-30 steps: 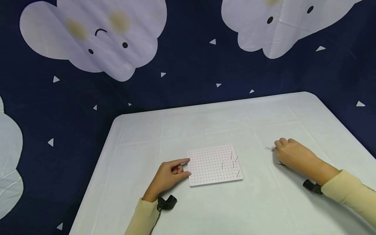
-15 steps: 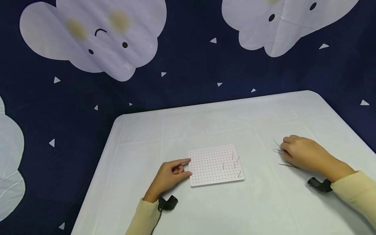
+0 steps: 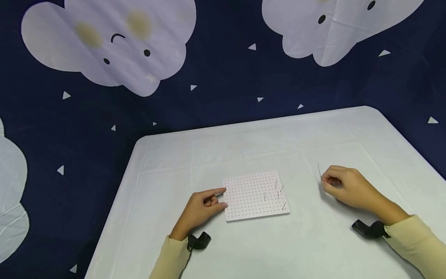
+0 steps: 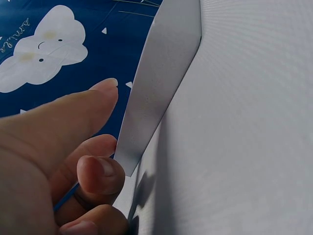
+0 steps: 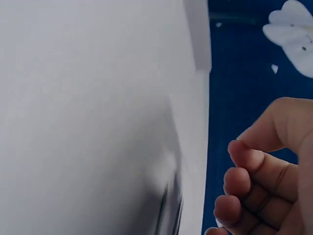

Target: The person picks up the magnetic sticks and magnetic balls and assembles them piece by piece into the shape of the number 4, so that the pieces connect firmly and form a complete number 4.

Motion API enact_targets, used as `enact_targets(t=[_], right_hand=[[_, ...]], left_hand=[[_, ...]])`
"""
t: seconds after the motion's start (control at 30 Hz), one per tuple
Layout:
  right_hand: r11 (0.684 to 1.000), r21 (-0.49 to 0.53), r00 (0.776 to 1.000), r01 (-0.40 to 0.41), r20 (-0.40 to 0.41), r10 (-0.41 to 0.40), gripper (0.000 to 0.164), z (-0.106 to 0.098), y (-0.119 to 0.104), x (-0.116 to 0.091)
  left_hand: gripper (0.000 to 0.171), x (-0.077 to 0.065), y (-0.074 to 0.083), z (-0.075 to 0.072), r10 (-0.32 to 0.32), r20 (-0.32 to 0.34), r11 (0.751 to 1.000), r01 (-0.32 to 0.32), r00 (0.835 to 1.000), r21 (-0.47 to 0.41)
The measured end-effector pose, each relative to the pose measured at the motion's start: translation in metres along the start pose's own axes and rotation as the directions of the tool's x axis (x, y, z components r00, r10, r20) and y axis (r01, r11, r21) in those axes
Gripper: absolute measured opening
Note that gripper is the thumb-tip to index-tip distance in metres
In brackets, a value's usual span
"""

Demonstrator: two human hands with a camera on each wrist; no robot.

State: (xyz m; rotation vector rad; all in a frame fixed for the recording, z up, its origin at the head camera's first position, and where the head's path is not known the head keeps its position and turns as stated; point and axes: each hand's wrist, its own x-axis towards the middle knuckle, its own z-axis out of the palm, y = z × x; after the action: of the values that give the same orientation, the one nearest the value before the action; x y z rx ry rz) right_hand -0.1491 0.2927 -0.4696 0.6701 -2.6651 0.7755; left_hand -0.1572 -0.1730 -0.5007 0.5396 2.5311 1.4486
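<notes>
A white pegboard (image 3: 244, 199) with rows of small holes lies on the table. Several thin metal pins (image 3: 265, 197) stand in its right part, some tilted. At the board's left edge, my left hand (image 3: 198, 209) touches the side with a stretched index finger and thumb; its other fingers are curled. The left wrist view shows this hand (image 4: 63, 152) beside the board's edge (image 4: 156, 83). Right of the board, my right hand (image 3: 348, 188) pinches one thin metal pin (image 3: 319, 171) between thumb and index finger, pointing up. In the right wrist view, thumb and index tip of this hand (image 5: 269, 166) meet.
The white-covered table (image 3: 216, 151) ends at a dark blue cloud-patterned backdrop (image 3: 223, 77). Blurred dark pins (image 5: 168, 210) lie on the table in the right wrist view. Black wrist cameras (image 3: 199, 241) are strapped to both arms.
My right hand first moved right over the loose pins, then came back left, and now holds a single pin upright. The left hand and the board stay nearly still.
</notes>
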Motion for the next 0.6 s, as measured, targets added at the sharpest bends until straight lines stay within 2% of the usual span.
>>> enact_targets(t=[0.13, 0.27, 0.47, 0.53, 0.6], right_hand=[[0.993, 0.113, 1.0, -0.028, 0.005, 0.028, 0.026, 0.011, -0.014, 0.004], [0.964, 0.251, 0.996, -0.083, 0.003, 0.085, 0.025, 0.022, -0.024, 0.007], [0.858, 0.496, 0.987, -0.133, -0.015, 0.162, 0.018, 0.034, -0.032, 0.009], [0.825, 0.549, 0.985, -0.135, -0.016, 0.172, 0.015, 0.036, -0.035, 0.009], [0.806, 0.576, 0.983, -0.136, -0.021, 0.181, 0.014, 0.038, -0.036, 0.009]], left_hand=[[0.043, 0.0, -0.001, 0.001, -0.005, -0.009, 1.0, 0.005, 1.0, -0.025], [0.045, 0.001, -0.001, 0.002, -0.005, -0.012, 0.999, 0.004, 1.0, -0.038], [0.042, 0.0, 0.001, 0.0, -0.004, 0.011, 1.0, 0.004, 1.0, -0.021], [0.042, 0.0, 0.001, 0.0, 0.002, 0.012, 1.0, -0.002, 1.0, -0.013], [0.042, -0.001, 0.002, -0.001, 0.009, 0.011, 1.0, -0.009, 1.0, -0.005]])
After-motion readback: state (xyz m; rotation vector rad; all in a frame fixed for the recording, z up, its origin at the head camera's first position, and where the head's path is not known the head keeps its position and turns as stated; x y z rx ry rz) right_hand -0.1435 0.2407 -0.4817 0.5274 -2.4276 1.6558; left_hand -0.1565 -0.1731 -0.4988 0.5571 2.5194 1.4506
